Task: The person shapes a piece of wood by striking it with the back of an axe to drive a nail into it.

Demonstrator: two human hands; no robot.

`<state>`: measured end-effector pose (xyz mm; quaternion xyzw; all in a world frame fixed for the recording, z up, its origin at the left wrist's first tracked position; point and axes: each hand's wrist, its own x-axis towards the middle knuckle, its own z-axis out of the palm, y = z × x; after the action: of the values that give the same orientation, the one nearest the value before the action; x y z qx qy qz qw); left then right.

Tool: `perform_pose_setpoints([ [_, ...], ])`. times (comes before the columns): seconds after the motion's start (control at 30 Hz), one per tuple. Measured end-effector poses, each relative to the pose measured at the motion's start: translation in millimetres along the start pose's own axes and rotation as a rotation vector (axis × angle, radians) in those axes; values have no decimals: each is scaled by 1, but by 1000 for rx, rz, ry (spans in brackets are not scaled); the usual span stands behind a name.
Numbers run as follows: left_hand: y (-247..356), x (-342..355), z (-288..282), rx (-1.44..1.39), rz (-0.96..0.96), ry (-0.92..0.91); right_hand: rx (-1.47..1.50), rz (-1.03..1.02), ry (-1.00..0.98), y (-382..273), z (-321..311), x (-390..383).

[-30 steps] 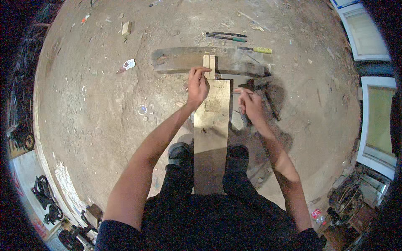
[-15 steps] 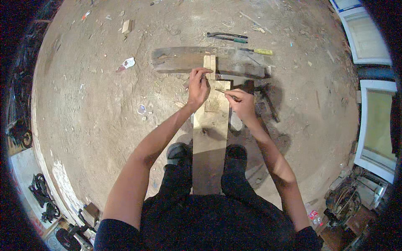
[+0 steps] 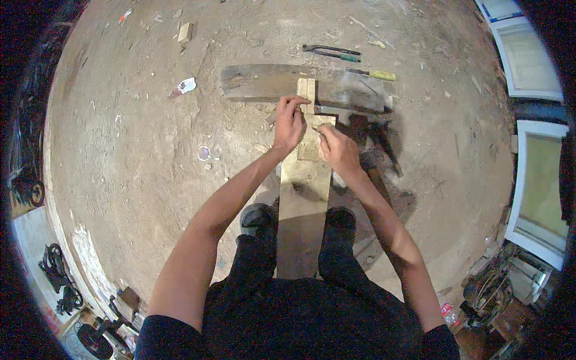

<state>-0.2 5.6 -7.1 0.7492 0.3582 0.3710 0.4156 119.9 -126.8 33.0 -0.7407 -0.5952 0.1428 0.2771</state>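
Pale wooden board (image 3: 304,201) runs up the centre of the frame, from the person's dark clothing at the lower edge, between two dark shoes, to just below the upper centre, where both hands are.

At the upper left, a small wood block (image 3: 185,32) lies on the dirt floor (image 3: 138,162), with a white and reddish scrap (image 3: 186,86) below it. Across the upper centre stretches a weathered brown beam (image 3: 258,82). Under its left half, the left hand (image 3: 290,126) is at the upper left edge of the board, its fingers bent and reaching rightward to the lower end of a narrow pale wood piece (image 3: 306,90); whether they grip it or only rest there, I cannot tell. That piece overlaps the middle of the beam.

Right of the left hand, over the board's upper end, the right hand (image 3: 339,147) is closed around a slim object (image 3: 317,128), mostly hidden by the fingers, its tip pointing to the upper left. Above the beam lie dark-handled pincers (image 3: 333,49), then a yellow-handled tool (image 3: 382,75) farther right. A white-framed panel (image 3: 543,186) stands along the right edge.
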Motion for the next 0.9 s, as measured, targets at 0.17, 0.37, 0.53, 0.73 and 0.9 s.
perform_pose_setpoints([
  [0.17, -3, 0, 3, -109, -81, 0, -22, 98, -83, -1, 3, 5],
  [0.37, 3, 0, 0, -104, -90, -16, -121, 179, -172, -4, 3, 5],
  [0.53, -4, -1, 1, -27, -42, -9, -138, 99, -110, -8, 3, 5],
  [0.73, -3, -2, 0, 21, 5, -13, -107, 92, -103, -10, 2, 1],
  [0.9, 0, -1, 2, -8, 12, 16, -162, 116, -139, -8, 5, 5],
])
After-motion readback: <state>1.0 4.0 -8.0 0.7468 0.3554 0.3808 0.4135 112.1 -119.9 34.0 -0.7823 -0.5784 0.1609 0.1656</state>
